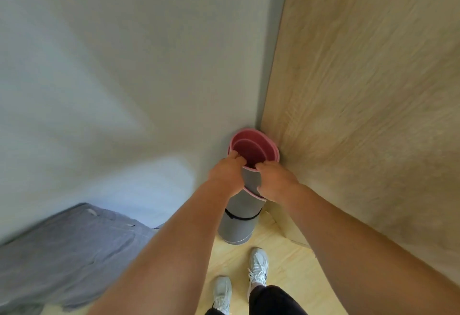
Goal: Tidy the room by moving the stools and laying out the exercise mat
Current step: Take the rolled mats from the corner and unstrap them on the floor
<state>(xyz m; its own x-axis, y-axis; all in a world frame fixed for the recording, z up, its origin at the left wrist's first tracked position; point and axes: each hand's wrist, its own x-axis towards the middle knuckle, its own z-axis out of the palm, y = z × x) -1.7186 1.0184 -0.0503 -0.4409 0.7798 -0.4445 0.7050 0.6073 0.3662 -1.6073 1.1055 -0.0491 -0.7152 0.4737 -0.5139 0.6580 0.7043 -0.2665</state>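
Observation:
A rolled exercise mat [237, 222], grey outside and pink inside, stands upright on the floor in the corner between a white wall and a wooden panel. A black strap circles it low down. My left hand [225, 174] grips the near left of the roll's upper rim, fingers curled over the pink edge. Just to the right, my right hand [275, 181] grips the near rim, with fingers hooked into the opening. No stools are in view.
The white wall [124, 66] is on the left and the wooden panel [373, 90] on the right, meeting behind the mat. A blue-grey fabric-covered piece [67, 252] lies at lower left. My two white shoes [258, 265] stand on the light wooden floor.

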